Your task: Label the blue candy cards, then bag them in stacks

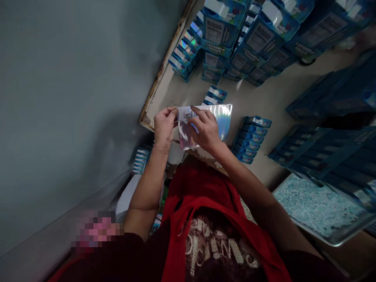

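Observation:
A shiny, iridescent silver plastic bag (225, 119) is spread out in front of me at the table's near edge. My left hand (165, 123) is closed on its upper left corner, pinching it between thumb and fingers. Across the front of the bag lies my right hand (207, 131), with two fingers apart and touching the surface. Between these fingers shows a small patch with dark print (188, 115), too small to read. The right hand's other fingers are partly hidden.
Stacked blue candy boxes (217, 51) stand along the back of the table (273, 102). A row of blue packs (249, 139) sits right of the bag. Farther right, a metal tray (320, 211) holds small pale-blue pieces. A grey wall (73, 78) bounds the left side.

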`<state>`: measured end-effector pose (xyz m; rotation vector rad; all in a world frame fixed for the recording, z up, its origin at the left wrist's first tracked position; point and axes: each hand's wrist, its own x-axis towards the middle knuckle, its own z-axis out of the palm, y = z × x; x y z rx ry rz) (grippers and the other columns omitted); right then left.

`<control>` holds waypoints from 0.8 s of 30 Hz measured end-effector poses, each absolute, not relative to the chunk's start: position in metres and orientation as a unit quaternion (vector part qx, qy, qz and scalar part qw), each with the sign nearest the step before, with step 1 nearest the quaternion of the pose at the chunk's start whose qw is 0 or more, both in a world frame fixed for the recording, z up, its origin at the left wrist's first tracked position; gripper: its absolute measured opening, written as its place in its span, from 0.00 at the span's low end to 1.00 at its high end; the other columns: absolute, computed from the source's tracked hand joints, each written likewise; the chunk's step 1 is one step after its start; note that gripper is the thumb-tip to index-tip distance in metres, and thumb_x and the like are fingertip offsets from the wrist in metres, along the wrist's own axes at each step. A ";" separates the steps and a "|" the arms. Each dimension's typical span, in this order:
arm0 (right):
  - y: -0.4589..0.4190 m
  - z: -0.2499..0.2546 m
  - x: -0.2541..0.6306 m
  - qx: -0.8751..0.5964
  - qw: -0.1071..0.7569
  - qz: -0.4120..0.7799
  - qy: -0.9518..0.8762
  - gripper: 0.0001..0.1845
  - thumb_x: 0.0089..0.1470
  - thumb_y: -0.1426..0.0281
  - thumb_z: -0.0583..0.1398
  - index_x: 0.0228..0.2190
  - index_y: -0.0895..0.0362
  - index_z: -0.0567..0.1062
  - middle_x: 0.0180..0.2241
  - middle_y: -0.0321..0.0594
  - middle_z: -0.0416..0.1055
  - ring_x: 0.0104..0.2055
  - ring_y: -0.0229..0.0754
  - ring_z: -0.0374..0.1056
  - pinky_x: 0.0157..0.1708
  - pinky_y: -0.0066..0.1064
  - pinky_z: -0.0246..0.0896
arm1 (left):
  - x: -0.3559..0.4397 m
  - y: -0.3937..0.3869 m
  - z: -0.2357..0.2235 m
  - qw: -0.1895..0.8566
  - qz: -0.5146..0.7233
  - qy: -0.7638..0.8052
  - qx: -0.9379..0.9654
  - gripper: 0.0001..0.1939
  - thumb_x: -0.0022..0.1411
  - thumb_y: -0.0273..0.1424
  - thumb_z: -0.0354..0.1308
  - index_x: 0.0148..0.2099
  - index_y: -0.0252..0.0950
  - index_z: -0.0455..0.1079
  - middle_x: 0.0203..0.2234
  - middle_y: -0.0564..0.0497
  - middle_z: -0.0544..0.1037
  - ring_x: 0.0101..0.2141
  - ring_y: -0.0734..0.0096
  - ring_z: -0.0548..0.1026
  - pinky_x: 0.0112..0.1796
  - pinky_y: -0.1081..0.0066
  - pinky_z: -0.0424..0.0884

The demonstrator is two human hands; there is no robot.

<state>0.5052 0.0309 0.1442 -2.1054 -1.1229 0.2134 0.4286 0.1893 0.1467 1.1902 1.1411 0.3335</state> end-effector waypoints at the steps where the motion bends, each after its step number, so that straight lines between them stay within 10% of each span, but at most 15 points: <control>1: 0.031 0.143 0.507 -0.817 0.379 0.078 -0.428 0.09 0.71 0.67 0.60 0.39 0.51 0.80 0.61 0.48 0.78 0.58 0.56 0.71 0.59 0.50 0.66 | 0.428 0.187 0.147 0.663 0.159 0.506 0.528 0.14 0.60 0.39 0.74 0.42 0.36 0.79 0.32 0.50 0.83 0.32 0.68 0.82 0.35 0.71 0.78; 8: -0.010 0.170 0.491 -0.820 0.502 0.153 -0.230 0.09 0.66 0.63 0.66 0.32 0.51 0.80 0.33 0.39 0.79 0.39 0.46 0.72 0.44 0.39 0.69 | 0.443 0.207 0.097 0.657 0.186 0.529 0.504 0.15 0.61 0.39 0.74 0.41 0.36 0.77 0.30 0.51 0.82 0.31 0.72 0.80 0.34 0.75 0.76; 16: -0.110 0.201 0.501 -0.822 0.527 0.212 -0.027 0.10 0.60 0.61 0.69 0.32 0.54 0.81 0.29 0.36 0.78 0.31 0.40 0.68 0.35 0.33 0.64 | 0.421 0.149 0.127 0.399 0.272 0.442 0.756 0.20 0.71 0.45 0.67 0.55 0.37 0.78 0.56 0.41 0.81 0.59 0.55 0.77 0.59 0.58 0.76; 21: -0.155 0.210 0.513 -0.834 0.514 0.200 -0.007 0.08 0.58 0.62 0.68 0.30 0.53 0.81 0.30 0.36 0.79 0.33 0.41 0.69 0.37 0.33 0.66 | 0.443 0.047 0.150 0.698 0.012 0.276 0.661 0.43 0.49 0.47 0.83 0.64 0.41 0.74 0.53 0.42 0.83 0.50 0.55 0.83 0.50 0.61 0.81; 24: -0.175 0.203 0.517 -0.821 0.534 0.203 0.013 0.09 0.56 0.62 0.69 0.30 0.53 0.82 0.29 0.36 0.79 0.32 0.40 0.69 0.37 0.33 0.65 | 0.473 0.012 0.138 0.772 -0.111 0.279 0.560 0.36 0.41 0.42 0.85 0.51 0.37 0.80 0.42 0.44 0.85 0.43 0.59 0.84 0.45 0.63 0.82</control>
